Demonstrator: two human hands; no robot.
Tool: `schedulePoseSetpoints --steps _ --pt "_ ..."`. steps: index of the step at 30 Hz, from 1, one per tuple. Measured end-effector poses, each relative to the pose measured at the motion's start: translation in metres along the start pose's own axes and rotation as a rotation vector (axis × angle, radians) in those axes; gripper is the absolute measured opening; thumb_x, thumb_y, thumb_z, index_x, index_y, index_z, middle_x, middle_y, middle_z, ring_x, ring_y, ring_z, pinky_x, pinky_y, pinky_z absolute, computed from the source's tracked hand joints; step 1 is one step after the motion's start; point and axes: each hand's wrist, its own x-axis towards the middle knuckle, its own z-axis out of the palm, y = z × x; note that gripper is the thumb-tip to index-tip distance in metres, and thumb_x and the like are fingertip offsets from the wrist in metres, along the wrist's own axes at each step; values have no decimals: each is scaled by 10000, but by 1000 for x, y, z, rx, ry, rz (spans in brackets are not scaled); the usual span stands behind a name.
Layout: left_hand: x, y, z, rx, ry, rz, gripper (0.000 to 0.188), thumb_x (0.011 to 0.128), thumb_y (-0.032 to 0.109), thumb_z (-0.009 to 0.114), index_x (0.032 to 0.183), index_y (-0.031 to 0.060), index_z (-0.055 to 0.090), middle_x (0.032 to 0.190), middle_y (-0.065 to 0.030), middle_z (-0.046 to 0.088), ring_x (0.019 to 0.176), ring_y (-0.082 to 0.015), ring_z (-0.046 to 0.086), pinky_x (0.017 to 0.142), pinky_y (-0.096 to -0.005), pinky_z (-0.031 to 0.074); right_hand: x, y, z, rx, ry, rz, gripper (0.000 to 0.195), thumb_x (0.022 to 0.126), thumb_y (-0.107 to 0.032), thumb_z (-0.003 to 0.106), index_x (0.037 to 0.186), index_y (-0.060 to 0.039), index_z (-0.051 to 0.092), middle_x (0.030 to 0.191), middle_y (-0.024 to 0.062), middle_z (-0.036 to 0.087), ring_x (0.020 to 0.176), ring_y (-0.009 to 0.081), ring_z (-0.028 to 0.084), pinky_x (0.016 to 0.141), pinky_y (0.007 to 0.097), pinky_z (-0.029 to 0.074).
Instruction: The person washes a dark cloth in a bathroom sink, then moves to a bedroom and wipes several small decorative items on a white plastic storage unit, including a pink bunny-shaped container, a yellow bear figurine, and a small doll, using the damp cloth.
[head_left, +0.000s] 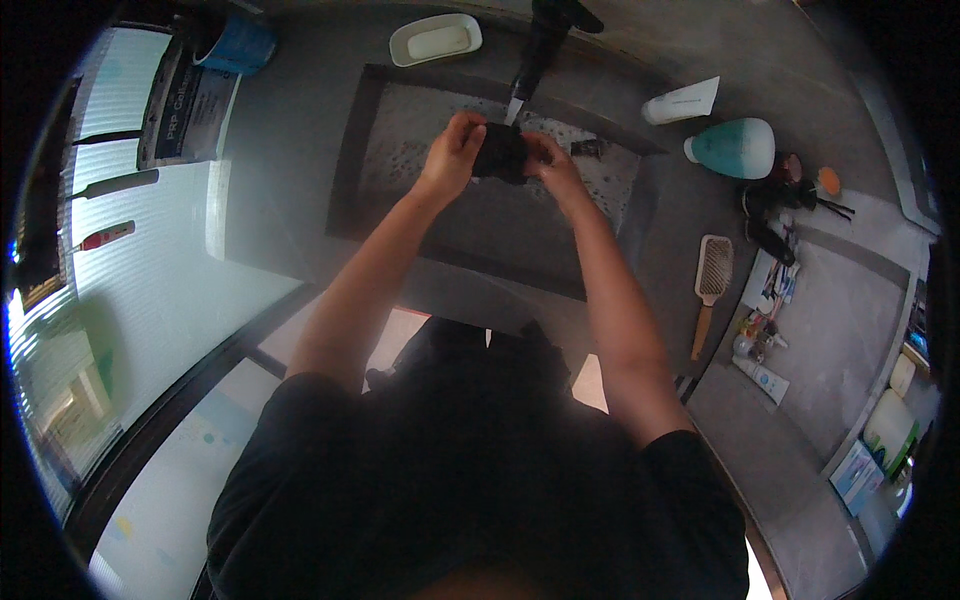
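A small black cloth (501, 156) is stretched between my two hands over a grey rectangular sink (349, 154). My left hand (454, 156) pinches its left edge, thumb on top. The opposite edge is in the fingers of my right hand (553, 166). Just above the cloth, a black faucet (537, 60) lets down a short pale stream of water (514, 111) that meets the cloth's upper edge. Splashes and wet spots dot the sink floor. A dark drain piece (586, 148) lies right of my right hand.
Behind the sink sits a white dish (397, 52) with a soap bar (438, 43). To the right are a white tube (681, 102), a teal bottle (731, 148), a hairbrush (712, 274) and a grey tray (847, 300). A blue container (238, 46) stands at the far left.
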Motion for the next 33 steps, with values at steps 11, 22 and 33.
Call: schedulePoseSetpoints --steps 11,22,33 --pt "-4 15 -9 -488 -181 -266 118 975 170 484 1052 93 529 948 24 525 929 -67 477 840 -209 375 -11 -8 30 239 296 293 480 761 -183 733 1191 -78 545 1045 96 614 915 221 621 697 346 538" --pt "-21 23 -25 -866 115 -383 121 943 173 518 1058 138 537 967 31 527 930 -100 500 782 -239 400 17 44 -1 324 200 363 288 814 -88 547 1093 -34 597 1044 124 612 884 267 630 733 401 556" --pt "-31 0 -43 -165 36 -521 564 830 207 648 1320 159 372 1004 -37 544 936 -206 535 759 -339 438 25 -56 -6 1070 115 430 288 924 -151 454 1150 -60 608 1213 132 579 1107 295 543 978 441 415"
